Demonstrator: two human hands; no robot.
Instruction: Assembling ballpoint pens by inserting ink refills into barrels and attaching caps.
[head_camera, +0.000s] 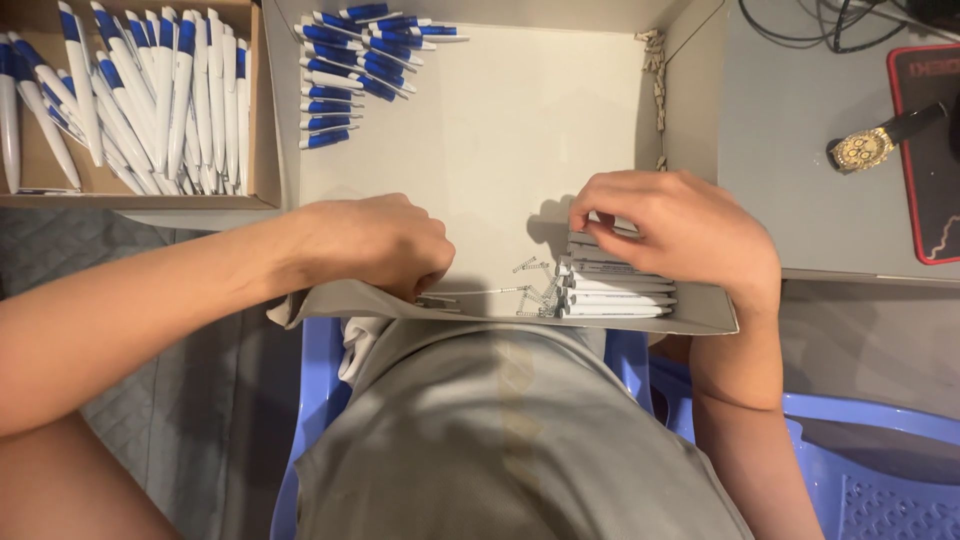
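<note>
Grey shirt (500, 430) fills the bottom, blue chair (860, 470) under it. Left hand (375, 243) curled at the tray's (500, 150) near lip, grip hidden, can't tell what it holds. Loose springs (530, 290) lie just right of it. Right hand (680, 228) pinches the white barrel stack (615, 290), barrels running left-right. Finished pens (150, 90) sit far-left, blue caps (350, 70) far side; nothing between.

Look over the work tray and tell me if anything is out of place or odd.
Little stands out. A few small metal springs lie loose on the tray floor beside the neat stack of white pen barrels under the right hand. The blue-tipped pen parts in the far corner sit unevenly, some skewed.
</note>
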